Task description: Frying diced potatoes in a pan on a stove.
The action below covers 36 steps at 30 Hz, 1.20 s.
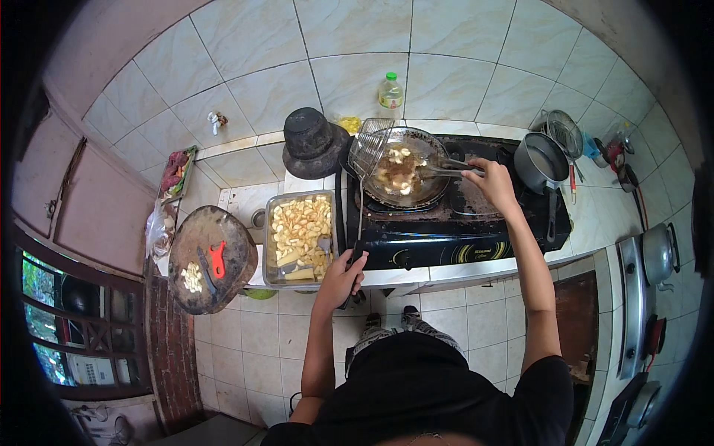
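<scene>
My left hand (338,284) grips the black handle of a wire frying skimmer (372,142). Its rectangular wire basket is raised over the left rim of a wok (438,195). My right hand (495,184) holds metal tongs (450,168), and their tips reach into the wok from the right. Brownish oil lies in the wok, with pale pieces of food (403,184) in it. The wok sits on the left burner of a black Rinni-type gas stove (435,242). Whether the tongs' tips pinch a piece is too small to tell.
Left of the stove, a metal tray (269,273) holds pale cut pieces and a spoon. A round chopping board (187,240) carries a red peeler (217,260), a knife (205,270) and chopped bits. A grey saucepan (538,159) stands on the stove's right; a bottle (390,92) stands behind.
</scene>
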Tool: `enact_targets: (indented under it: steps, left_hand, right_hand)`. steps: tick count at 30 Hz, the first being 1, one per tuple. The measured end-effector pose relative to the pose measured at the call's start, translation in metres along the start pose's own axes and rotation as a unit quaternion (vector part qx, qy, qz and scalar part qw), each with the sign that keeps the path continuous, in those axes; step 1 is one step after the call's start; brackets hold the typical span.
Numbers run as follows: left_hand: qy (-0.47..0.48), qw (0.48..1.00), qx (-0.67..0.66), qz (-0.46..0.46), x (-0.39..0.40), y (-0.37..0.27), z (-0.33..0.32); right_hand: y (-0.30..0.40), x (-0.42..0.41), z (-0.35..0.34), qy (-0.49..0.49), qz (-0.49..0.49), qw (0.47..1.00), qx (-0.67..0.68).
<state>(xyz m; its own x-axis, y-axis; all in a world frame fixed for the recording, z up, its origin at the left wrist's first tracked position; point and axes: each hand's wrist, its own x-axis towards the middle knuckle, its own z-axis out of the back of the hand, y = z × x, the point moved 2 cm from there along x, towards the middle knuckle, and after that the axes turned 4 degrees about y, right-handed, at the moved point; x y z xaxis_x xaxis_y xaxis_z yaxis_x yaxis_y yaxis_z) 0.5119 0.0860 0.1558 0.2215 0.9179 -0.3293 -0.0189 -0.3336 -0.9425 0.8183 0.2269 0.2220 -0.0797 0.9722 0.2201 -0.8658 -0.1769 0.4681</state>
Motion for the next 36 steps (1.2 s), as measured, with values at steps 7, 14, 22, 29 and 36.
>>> enact_targets:
  steps: [7,14,22,29,36]
  left_hand:
    - [0.007,1.0,-0.002,-0.003,0.0,0.003,0.002]
    - [0.006,1.0,-0.007,-0.006,0.0,0.006,0.003]
    - [0.003,1.0,-0.007,-0.002,0.001,0.005,0.001]
    - [0.0,1.0,-0.004,-0.004,0.002,0.008,0.001]
    - [0.003,1.0,0.0,-0.006,0.002,0.008,-0.002]
  right_hand:
    - [0.011,0.017,-0.029,0.091,-0.076,0.989,0.083]
    - [0.024,0.005,-0.039,0.071,0.032,0.986,0.145]
    - [0.039,-0.032,-0.004,0.1,0.098,0.99,0.024]
    - [0.022,-0.026,0.01,0.024,0.057,0.997,-0.041]
    - [0.0,0.004,-0.012,-0.028,-0.005,1.0,0.001]
